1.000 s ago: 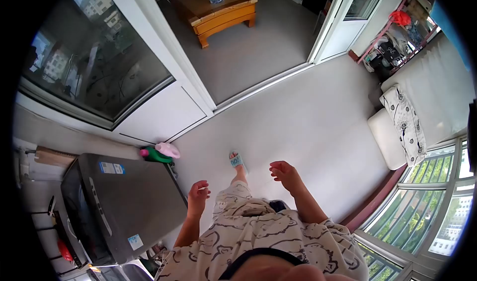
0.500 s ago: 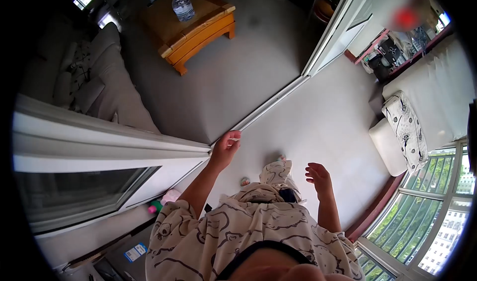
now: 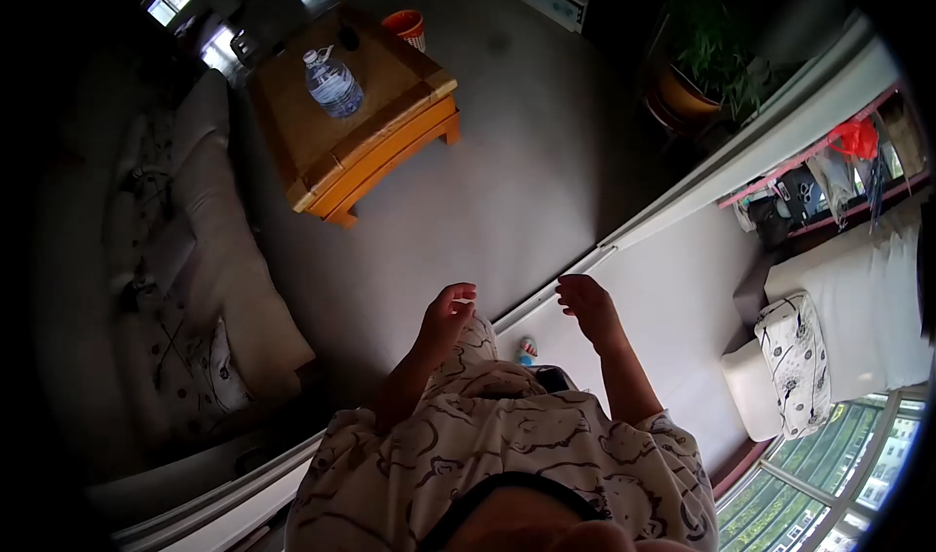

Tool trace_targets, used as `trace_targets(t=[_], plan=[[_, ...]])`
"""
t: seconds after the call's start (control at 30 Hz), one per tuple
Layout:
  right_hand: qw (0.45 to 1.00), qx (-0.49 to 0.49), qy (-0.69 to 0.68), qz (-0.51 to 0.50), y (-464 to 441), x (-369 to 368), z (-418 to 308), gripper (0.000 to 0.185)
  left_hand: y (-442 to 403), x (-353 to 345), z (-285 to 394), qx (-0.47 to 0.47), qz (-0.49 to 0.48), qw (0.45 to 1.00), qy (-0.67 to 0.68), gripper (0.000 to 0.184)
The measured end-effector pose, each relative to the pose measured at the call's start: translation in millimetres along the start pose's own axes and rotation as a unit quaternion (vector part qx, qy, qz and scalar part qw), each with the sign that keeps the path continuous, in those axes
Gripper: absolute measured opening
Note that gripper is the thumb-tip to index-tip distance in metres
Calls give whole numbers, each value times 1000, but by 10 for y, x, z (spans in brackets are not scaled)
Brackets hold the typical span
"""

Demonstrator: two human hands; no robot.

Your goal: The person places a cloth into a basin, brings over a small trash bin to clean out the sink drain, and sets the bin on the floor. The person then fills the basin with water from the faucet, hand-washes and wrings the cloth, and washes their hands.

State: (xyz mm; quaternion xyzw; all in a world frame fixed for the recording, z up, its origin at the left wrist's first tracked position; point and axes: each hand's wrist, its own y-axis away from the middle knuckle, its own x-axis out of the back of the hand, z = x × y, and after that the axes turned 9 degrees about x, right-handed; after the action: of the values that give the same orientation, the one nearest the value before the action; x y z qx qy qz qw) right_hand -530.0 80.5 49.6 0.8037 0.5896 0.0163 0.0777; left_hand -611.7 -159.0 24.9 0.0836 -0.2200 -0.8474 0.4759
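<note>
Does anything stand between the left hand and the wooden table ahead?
Nothing visible does: only floor lies between the left hand and the near side of the wooden table. The sofa is off to the left, outside that line.

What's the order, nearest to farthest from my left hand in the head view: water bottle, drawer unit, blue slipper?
From the left hand:
1. Blue slipper: on the floor, to its right.
2. Water bottle: on the table, ahead and left.
3. Drawer unit: far ahead, slightly right.
</note>
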Motion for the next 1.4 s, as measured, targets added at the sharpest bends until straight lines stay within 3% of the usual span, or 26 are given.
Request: trace_targets(t=[0.17,0.27,0.37,0.5,0.6,0.83,0.93,1.03,1.1,1.27,1.33,1.4], plan=[[991,60,58,-108,-1467,-251,-171,21,-1084,243,339,37,44,998,34,31],[994,-14,27,-102,-2197,-262,-188,22,-1990,450,317,18,26,999,16,29],[988,-128,22,-82,-2897,-238,-407,23,-2762,561,775,8,12,1000,-18,30],[995,-65,8,-69,-3759,-174,-743,22,-3648,674,1654,-47,-59,997,-21,28],[996,-81,11,-48,-4452,-89,-981,22,-4341,708,2256,-60,-64,995,-43,28],[990,-110,-21,-81,-6307,294,-963,22,-6078,834,2876,-40,-20,999,17,28],[984,-125,-12,-124,-7262,390,-1072,22,-6800,944,2934,6,54,993,106,25],[978,-138,30,-155,-7983,315,-1241,23,-7380,1154,3087,68,104,977,172,25],[970,-134,-37,-200,-8394,211,-1316,23,-7793,1326,3165,105,144,959,223,27],[953,-127,32,-273,-9369,-178,-1396,22,-8923,1962,3210,163,224,897,346,25],[954,-136,59,-259,-9737,-320,-1319,21,-9464,2285,3061,193,273,817,470,21],[953,-159,85,-244,-10115,-459,-1183,21,-10052,2639,2788,191,283,790,509,25]])
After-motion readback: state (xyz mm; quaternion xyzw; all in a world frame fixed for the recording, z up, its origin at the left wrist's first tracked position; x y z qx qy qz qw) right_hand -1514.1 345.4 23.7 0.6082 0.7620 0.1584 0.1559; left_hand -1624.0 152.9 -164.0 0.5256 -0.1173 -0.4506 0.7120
